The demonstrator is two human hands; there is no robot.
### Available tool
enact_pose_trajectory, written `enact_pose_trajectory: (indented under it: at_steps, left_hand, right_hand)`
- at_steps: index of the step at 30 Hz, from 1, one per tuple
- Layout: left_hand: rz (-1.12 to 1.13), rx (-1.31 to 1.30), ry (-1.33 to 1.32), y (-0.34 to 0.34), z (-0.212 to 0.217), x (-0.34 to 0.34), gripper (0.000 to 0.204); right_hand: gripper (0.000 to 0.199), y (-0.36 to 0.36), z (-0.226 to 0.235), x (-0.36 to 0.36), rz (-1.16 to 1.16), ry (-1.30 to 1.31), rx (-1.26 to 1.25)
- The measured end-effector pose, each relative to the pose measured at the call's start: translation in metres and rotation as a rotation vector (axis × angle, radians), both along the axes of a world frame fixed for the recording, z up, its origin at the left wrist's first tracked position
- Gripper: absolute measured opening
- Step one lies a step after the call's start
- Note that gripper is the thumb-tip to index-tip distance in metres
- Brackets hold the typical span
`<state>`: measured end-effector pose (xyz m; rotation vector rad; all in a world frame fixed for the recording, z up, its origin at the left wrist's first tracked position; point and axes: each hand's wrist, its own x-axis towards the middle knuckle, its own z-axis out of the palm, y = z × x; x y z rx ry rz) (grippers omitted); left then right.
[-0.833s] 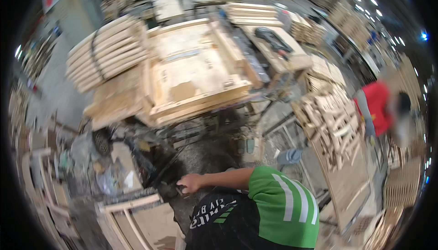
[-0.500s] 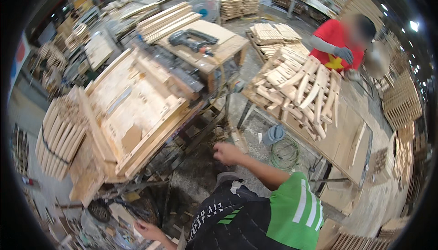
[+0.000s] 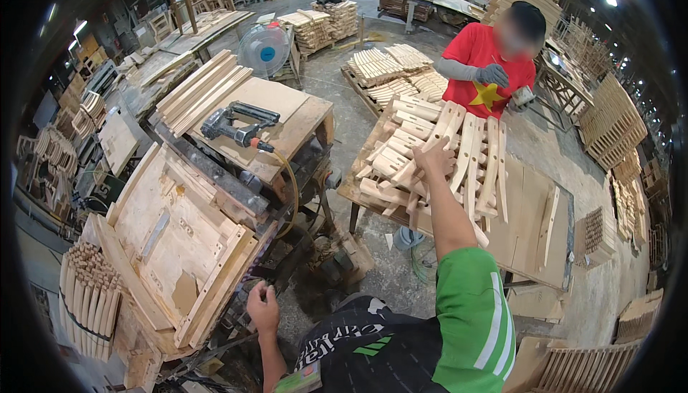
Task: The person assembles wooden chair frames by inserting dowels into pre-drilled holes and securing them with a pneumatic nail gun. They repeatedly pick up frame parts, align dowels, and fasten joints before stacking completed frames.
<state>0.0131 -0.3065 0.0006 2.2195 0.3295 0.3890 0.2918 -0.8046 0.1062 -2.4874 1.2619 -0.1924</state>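
Observation:
My right hand (image 3: 434, 158) reaches forward over a pile of curved wooden slats (image 3: 469, 145) on the right-hand workbench. Its thumb and fingers are apart and rest on or just over the pieces at the pile's left side; the contact is partly hidden under the hand. My left hand (image 3: 264, 308) hangs low, near the front corner of a wooden jig (image 3: 161, 249). Its fingers are curled in, and nothing shows in them. The jig is a slanted board framed by wooden strips.
A black pneumatic nail gun (image 3: 240, 124) with a yellow hose (image 3: 294, 196) lies on a small table by stacked strips (image 3: 204, 92). A co-worker in a red shirt (image 3: 473, 56) stands behind the pile. Strapped wooden legs (image 3: 89, 303) stand far left; a fan (image 3: 264, 50) is behind.
My right hand has swung forward from above the floor gap to the slat pile. My left hand has come up from lower left. The view has turned toward the right-hand bench.

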Motion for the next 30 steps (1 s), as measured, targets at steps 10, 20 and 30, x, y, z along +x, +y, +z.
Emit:
enact_pose_trajectory:
  at_steps: [10, 20, 30]
  left_hand:
    - [-0.053, -0.100, 0.191, -0.007, -0.015, -0.009, 0.028]
    - [-0.495, -0.344, 0.154, -0.007, 0.056, 0.074, 0.041]
    - [-0.612, -0.746, 0.095, 0.064, 0.126, 0.110, 0.077]
  right_hand:
    - [0.123, 0.024, 0.012, 0.010, -0.027, -0.039, 0.111]
    - [0.108, 0.141, -0.008, -0.094, 0.273, -0.500, -0.077]
    - [0.104, 0.435, 0.038, -0.100, 1.114, -0.786, 0.737]
